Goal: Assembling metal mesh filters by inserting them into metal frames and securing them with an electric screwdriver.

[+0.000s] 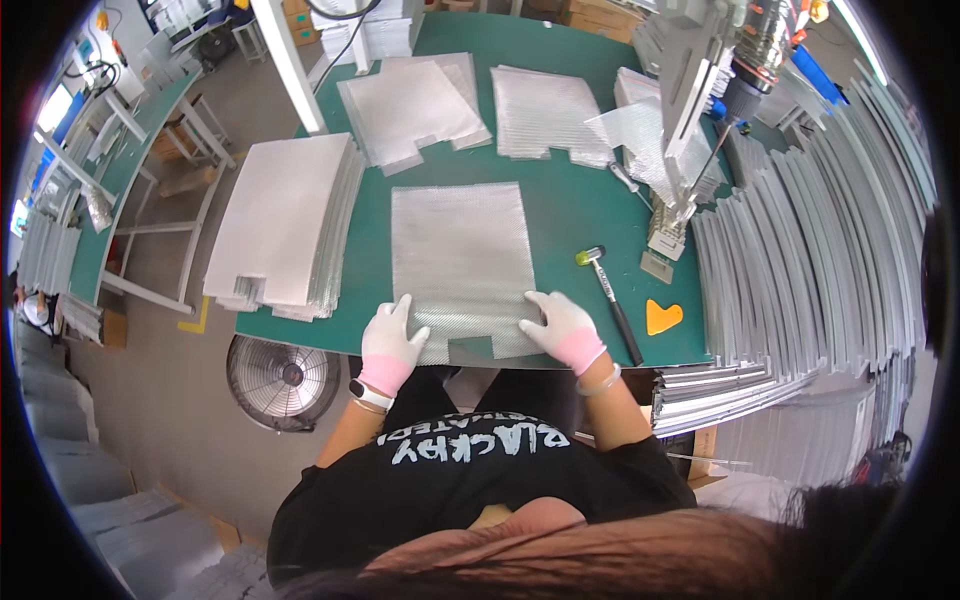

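Observation:
A silver metal mesh sheet (462, 240) lies in front of me on the green table, with a notch in its near edge. At its near left side, my left hand (390, 345) in a white glove with a pink cuff grips the edge, thumb over the mesh. My right hand (567, 330), gloved alike, holds the near right side the same way. The fingers under or beside the edges are partly hidden. Right of the sheet lie a mallet (612, 305) with a yellow-green and black head and a yellow scraper (662, 317).
Stacked notched panels (285, 215) stand at the left. Farther back lie pale sheets (410, 105) and another mesh stack (550, 110). A machine arm (690, 120) rises at the right, near a screwdriver (628, 180). Many grey frames (790, 260) line the right side. A floor fan (285, 380) stands left.

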### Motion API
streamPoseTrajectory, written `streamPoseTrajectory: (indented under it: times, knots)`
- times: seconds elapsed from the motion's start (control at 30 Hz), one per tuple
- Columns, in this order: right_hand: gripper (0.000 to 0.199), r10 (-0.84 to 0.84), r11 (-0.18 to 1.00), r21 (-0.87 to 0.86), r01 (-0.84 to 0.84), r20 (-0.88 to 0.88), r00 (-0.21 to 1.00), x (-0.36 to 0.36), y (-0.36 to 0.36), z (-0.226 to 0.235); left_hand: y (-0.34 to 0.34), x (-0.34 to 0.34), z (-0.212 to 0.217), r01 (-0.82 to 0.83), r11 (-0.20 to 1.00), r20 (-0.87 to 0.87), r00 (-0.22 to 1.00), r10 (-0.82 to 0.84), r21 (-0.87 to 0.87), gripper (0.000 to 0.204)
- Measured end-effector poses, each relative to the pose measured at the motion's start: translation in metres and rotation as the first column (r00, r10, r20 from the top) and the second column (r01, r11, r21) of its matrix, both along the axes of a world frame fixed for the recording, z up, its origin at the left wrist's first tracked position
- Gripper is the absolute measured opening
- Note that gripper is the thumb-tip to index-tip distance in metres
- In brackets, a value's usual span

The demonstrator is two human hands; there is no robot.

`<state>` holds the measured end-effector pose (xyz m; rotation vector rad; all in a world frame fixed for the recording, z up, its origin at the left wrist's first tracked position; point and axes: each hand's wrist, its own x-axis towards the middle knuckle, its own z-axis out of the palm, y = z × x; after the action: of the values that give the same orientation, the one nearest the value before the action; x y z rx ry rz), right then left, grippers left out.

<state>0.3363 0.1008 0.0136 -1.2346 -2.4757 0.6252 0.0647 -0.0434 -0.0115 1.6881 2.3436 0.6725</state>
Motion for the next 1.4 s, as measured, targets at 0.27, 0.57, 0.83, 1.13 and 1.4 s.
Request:
streamPoseTrajectory:
  times: [0.27, 0.57, 0.83, 1.13, 1.4]
  knots:
    - [0.067, -0.505, 0.730, -0.370, 0.575, -0.859, 0.088, 0.161, 0.269, -0.045, 0.019, -0.003, 0.019, 0.214, 0.976, -0.314, 0.925, -0.216, -0.043, 0.060]
    - [0.061, -0.264, 0.956, -0.235, 0.175, -0.950, 0.169, 0.101, 0.212, 0.056, 0.025, -0.016, 0.017, 0.180, 0.979, -0.224, 0.954, -0.198, -0.097, 0.048]
    - [0.051, -0.361, 0.882, -0.428, -0.196, -0.882, 0.304, 0.029, 0.037, 0.039, 0.010, -0.009, 0.041, 0.118, 0.962, -0.057, 0.993, -0.107, 0.247, 0.055]
    - [0.037, -0.163, 0.955, -0.296, -0.008, -0.549, 0.820, -0.002, -0.037, 0.003, -0.017, 0.014, 0.061, -0.170, 0.978, 0.634, 0.771, 0.057, 0.118, 0.088]
    - [0.050, -0.122, 0.992, -0.014, 0.125, -0.353, 0.928, -0.011, -0.042, -0.007, -0.020, 0.015, 0.025, -0.002, 0.992, 0.019, 1.000, 0.000, 0.128, 0.058]
